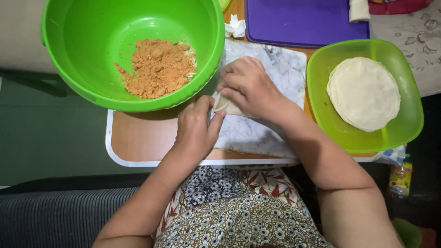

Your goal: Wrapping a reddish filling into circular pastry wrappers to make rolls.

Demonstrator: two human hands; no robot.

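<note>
I see my left hand point(196, 131) and right hand point(250, 87) both closed around a folded dough wrapper point(226, 105) on the marbled board point(271, 133), atop a small wooden table point(138, 138) over a green floor point(41, 133).

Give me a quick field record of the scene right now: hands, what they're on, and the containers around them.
left hand: pinching the near end of the folded wrapper
right hand: pressing on the wrapper from above
work surface: marble-patterned board on a small table
round green bowl: orange-brown crumbly filling
square green dish: stack of round pale wrappers
behind: purple board, crumpled tissue
</note>
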